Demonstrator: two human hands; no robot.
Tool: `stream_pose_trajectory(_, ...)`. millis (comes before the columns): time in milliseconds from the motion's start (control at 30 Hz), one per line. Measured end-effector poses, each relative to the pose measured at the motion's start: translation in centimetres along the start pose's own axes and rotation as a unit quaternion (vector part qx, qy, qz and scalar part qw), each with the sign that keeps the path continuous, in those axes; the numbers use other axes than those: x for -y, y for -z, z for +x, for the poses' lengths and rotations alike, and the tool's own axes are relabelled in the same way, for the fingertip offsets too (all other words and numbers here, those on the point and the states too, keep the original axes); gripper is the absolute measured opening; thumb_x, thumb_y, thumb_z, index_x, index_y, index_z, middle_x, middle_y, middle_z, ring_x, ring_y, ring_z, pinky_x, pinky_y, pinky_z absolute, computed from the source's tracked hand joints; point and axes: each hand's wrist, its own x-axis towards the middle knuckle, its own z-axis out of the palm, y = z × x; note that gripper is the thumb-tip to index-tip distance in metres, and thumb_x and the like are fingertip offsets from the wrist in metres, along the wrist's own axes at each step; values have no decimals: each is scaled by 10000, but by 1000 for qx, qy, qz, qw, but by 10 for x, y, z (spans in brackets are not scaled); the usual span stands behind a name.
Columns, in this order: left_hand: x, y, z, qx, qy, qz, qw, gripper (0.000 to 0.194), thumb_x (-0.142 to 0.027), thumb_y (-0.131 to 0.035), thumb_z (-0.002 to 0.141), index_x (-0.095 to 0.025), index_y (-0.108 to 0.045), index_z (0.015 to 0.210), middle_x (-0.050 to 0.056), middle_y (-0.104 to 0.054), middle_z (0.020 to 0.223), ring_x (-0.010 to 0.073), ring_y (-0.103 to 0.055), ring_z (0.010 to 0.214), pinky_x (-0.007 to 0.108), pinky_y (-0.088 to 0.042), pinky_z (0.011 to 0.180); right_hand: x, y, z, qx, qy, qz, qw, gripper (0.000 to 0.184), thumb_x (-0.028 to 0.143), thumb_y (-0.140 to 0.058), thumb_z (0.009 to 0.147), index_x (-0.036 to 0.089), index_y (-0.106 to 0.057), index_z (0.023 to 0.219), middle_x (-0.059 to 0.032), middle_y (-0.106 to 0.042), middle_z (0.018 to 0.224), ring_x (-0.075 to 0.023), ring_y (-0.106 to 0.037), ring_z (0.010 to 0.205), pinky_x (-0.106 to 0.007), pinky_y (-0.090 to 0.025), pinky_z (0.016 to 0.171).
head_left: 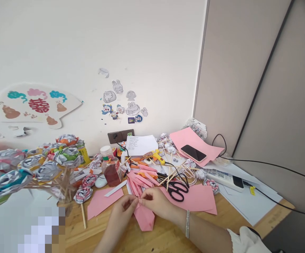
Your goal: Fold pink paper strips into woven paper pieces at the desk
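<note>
Both of my hands meet over a folded pink paper piece (145, 218) lying on the wooden table (168, 239). My left hand (122, 211) pinches its top edge with fingers closed. My right hand (159, 203) pinches the same edge from the right; a silver bracelet (187, 223) circles that wrist. Several folded pink paper strips (139, 179) lie fanned just behind my fingers.
Black scissors (177, 190) rest on a pink sheet (199, 197) to the right. A red-filled bottle (111, 168), a yellow glue gun (157, 155), wooden skewers and beads crowd the back. Paper roses (36, 165) fill the left. A phone (193, 153) and cables (273, 165) lie at right.
</note>
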Motion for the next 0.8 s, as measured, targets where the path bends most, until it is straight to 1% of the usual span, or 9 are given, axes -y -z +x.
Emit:
stream_pose_trajectory(100, 4, 0, -1, -9, -26, 37, 999, 277, -417, -508, 698, -157, -589, 651, -4, -578, 584, 151, -513, 565, 231, -396, 509, -5, -2, -1, 12, 4, -26, 1000, 127, 267, -522, 707, 152, -571, 686, 22, -527, 630, -90, -440, 580, -179, -333, 521)
stream_pose_trajectory(200, 4, 0, -3, -18, -38, 65, 997, 293, -434, -491, 707, -161, -586, 655, 7, -596, 605, 164, -522, 581, 236, -396, 517, -7, -4, -3, 23, 2, -46, 999, 133, 272, -523, 707, 148, -555, 671, 27, -502, 607, -83, -413, 555, -173, -313, 495)
stream_pose_trajectory(333, 1, -2, -4, -7, -56, 98, 994, 262, -407, -474, 730, -174, -572, 661, 4, -600, 621, 168, -526, 597, 235, -391, 536, -8, -5, -3, 20, -3, -60, 998, 151, 268, -515, 709, 147, -529, 621, 31, -472, 572, -78, -385, 531, -171, -298, 478)
stream_pose_trajectory(433, 0, -3, -5, 1, -69, 120, 990, 228, -373, -463, 747, -183, -553, 658, -9, -574, 602, 159, -504, 577, 231, -378, 535, -8, -4, -3, 17, -4, -61, 998, 143, 259, -516, 704, 148, -525, 614, 27, -480, 576, -79, -390, 530, -170, -298, 475)
stream_pose_trajectory(600, -1, -3, -6, -2, -74, 111, 991, 217, -350, -440, 762, -187, -541, 660, -6, -568, 612, 159, -504, 588, 229, -385, 548, -7, -1, -1, 41, 0, -66, 997, 156, 280, -493, 724, 152, -548, 656, 25, -497, 598, -78, -396, 533, -168, -299, 473)
stream_pose_trajectory(700, -2, -3, -6, -1, -65, 118, 991, 230, -362, -440, 754, -188, -547, 649, -6, -573, 592, 165, -514, 575, 234, -388, 543, -7, 0, -1, 36, 11, -83, 996, 144, 265, -494, 719, 154, -544, 642, 28, -499, 602, -78, -399, 535, -171, -297, 477)
stream_pose_trajectory(800, -1, -3, -4, 10, -63, 129, 990, 242, -369, -437, 751, -184, -570, 669, 11, -608, 621, 181, -543, 599, 248, -400, 563, -7, -1, 0, 32, 7, -88, 996, 137, 256, -506, 706, 152, -538, 623, 34, -484, 576, -77, -388, 521, -174, -292, 470)
